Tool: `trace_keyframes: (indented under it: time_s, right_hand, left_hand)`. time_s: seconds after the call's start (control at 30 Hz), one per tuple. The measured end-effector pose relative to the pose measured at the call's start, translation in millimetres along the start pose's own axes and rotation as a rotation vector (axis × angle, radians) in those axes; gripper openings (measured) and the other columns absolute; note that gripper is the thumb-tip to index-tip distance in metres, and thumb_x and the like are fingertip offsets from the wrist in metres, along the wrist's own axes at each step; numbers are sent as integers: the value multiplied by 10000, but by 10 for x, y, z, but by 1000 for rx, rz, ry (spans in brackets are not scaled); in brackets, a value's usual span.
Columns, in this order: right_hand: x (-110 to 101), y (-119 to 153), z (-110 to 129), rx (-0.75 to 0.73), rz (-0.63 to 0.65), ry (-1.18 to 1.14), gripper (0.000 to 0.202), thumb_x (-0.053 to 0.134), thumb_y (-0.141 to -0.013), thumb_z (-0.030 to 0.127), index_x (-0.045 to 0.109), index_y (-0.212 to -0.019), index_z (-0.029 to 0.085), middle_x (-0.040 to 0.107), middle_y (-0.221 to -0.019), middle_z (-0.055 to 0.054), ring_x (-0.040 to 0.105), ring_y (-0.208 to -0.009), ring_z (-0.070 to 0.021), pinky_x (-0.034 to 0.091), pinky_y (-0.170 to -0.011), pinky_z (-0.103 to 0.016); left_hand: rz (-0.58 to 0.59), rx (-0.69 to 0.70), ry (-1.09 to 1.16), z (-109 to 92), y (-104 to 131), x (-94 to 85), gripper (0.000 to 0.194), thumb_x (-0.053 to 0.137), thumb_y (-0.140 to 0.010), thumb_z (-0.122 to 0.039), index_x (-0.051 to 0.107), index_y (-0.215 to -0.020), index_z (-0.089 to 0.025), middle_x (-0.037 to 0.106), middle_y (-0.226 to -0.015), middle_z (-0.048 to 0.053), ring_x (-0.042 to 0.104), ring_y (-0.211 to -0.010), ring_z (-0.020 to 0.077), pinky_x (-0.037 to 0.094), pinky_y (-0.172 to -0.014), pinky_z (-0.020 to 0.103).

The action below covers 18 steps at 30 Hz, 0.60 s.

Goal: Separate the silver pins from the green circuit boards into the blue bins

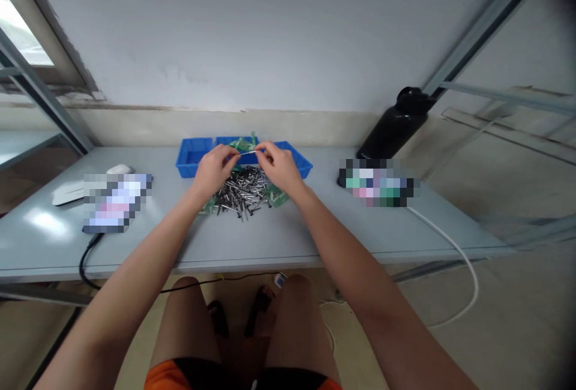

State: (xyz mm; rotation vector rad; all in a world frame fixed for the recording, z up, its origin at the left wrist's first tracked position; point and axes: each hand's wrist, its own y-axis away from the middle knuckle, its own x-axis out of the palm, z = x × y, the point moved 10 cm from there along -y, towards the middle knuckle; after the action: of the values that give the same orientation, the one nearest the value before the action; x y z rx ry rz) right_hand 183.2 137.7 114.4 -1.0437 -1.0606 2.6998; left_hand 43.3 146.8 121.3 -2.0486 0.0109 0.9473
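Between my hands, a thin, shiny metal pin (247, 152) is held nearly level. My left hand (213, 167) pinches its left end, and the fingertips of my right hand (282, 168) close on the other end. Below them on the table lies a heap of metal pins (240, 194), some with dark heads. Green translucent pieces (276, 196) sit at the heap's right side, partly under my right wrist. Behind my hands stand a blue left bin (180, 165), a middle bin (225, 139) with green pieces at its top, and a right bin (305, 164) partly hidden by my hand.
A phone (117, 203) with a black cable lies at the left, near a white case (119, 169). To the right are another phone (375, 185), a white cable (450, 240) and a black bottle (392, 129). The grey table (252, 246) backs onto a wall.
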Motion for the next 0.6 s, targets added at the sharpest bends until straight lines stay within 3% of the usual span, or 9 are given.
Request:
trace_keyframes:
  time_s: [0.23, 0.47, 0.6]
  right_hand:
    - [106, -8, -67, 47, 87, 18, 204, 435, -935, 310, 585, -1016, 200, 624, -666, 13, 553, -594, -128, 381, -633, -253]
    - [288, 33, -32, 39, 218, 26, 146, 458, -919, 264, 585, -947, 199, 597, -637, 14, 542, -588, -128, 380, -620, -255]
    - [227, 17, -1, 16, 146, -30, 97, 470, -905, 255, 551, -913, 203, 621, -722, 1, 566, -658, -130, 410, -664, -264]
  left_hand:
    - [-127, 60, 11, -29, -2, -124, 71, 583, -894, -216, 643, -875, -182, 627, -792, 14, 576, -726, 129, 470, -684, 249]
    - [-78, 166, 47, -257, 28, -114, 61, 566, -898, -177, 623, -874, -180, 625, -811, 16, 575, -737, 126, 474, -694, 249]
    - [-104, 130, 39, -211, 21, -138, 58, 566, -899, -187, 622, -887, -177, 625, -803, 17, 568, -716, 122, 469, -675, 243]
